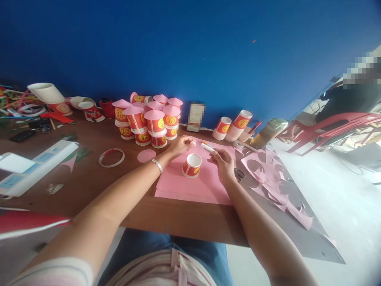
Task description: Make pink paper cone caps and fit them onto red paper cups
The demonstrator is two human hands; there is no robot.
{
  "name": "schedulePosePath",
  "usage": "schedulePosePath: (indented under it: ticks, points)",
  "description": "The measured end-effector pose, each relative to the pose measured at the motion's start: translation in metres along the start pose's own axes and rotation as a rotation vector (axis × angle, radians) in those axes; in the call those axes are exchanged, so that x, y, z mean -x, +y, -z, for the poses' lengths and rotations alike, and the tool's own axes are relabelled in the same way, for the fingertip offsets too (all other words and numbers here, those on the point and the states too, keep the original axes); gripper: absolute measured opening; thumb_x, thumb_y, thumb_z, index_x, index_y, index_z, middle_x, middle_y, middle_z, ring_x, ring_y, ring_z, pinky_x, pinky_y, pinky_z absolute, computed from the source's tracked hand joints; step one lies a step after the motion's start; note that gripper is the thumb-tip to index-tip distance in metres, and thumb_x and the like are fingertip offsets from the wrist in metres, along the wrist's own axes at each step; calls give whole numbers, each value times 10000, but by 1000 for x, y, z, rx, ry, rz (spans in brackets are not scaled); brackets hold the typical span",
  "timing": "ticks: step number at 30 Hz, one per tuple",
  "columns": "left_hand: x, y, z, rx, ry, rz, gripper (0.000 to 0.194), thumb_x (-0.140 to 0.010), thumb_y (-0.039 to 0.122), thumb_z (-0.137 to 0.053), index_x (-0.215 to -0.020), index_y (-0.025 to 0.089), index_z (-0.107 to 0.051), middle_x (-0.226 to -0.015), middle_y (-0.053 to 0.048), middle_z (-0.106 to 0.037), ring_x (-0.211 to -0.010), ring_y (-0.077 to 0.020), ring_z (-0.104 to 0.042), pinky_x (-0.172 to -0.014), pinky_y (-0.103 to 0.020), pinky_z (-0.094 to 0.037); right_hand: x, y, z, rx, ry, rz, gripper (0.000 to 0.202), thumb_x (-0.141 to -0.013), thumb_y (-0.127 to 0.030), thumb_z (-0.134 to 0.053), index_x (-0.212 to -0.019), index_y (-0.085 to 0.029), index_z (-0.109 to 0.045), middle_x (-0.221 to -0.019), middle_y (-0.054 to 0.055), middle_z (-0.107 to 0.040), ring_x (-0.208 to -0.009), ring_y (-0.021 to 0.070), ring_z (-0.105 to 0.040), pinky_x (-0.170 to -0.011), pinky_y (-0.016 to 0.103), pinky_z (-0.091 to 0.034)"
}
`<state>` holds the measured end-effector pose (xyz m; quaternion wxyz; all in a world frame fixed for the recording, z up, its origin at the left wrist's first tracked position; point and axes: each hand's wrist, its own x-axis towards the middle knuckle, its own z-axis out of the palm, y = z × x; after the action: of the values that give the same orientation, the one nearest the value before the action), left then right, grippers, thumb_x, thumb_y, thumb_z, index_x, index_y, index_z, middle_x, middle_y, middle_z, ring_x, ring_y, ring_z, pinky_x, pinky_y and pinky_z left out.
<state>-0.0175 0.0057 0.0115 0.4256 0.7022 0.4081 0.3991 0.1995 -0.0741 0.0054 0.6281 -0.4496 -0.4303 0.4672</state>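
My right hand [222,162] grips a white glue stick [207,147], its end pointing left over the pink paper. Across from it, my left hand [183,145] is closed in a pinch, with a small white piece at its fingertips that looks like a cap. Between and below both hands, a short red paper cup [191,166] with a yellow emblem stands upright, its white inside facing me. Pink paper sheets [195,190] lie under the cup. A pink paper disc [146,155] rests on the table left of my left wrist.
Red cups with pink cone roofs [155,119] stand stacked at the back. Several plain cups [222,128], a jar [268,133], and a phone [195,116] line the wall. Scissors [239,174] and paper scraps [276,186] lie right; a power strip [38,167] lies left.
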Motion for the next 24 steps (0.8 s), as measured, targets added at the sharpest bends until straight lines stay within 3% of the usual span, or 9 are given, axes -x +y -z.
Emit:
schedulePosePath:
  ticks: [3, 7, 15, 24]
  points:
    - [5, 5, 0, 395, -28, 129, 457, -766, 504, -819, -1051, 152, -760, -1030, -96, -741, -878, -163, -657, -866, -351, -542, 2, 0, -1, 42, -19, 27, 429, -737, -525, -855, -966, -196, -701, -773, -13, -710, -664, 131, -668, -738, 360, -638]
    - [10, 10, 0, 533, -105, 200, 480, -696, 491, -894, -1002, 133, -800, -974, -114, -761, -895, -171, -665, -885, -357, -549, 5, -2, -3, 76, -50, 41, 399, -757, -516, -843, -966, -206, -701, -754, -17, -714, -668, 144, -687, -741, 359, -625]
    - [14, 20, -4, 540, -117, 195, 451, -690, 463, -911, -995, 142, -819, -1013, -123, -786, -876, -174, -679, -915, -377, -544, 3, 0, -3, 115, -34, 61, 397, -748, -518, -847, -944, -206, -697, -697, -19, -714, -658, 157, -700, -728, 349, -607]
    - [14, 30, 2, 269, -145, 121, 501, -680, 514, -903, -1004, 143, -810, -926, -90, -783, -866, -195, -694, -877, -369, -554, 8, -2, -9, 102, -78, 35, 402, -732, -523, -852, -917, -202, -698, -749, 0, -741, -629, 155, -700, -700, 354, -606]
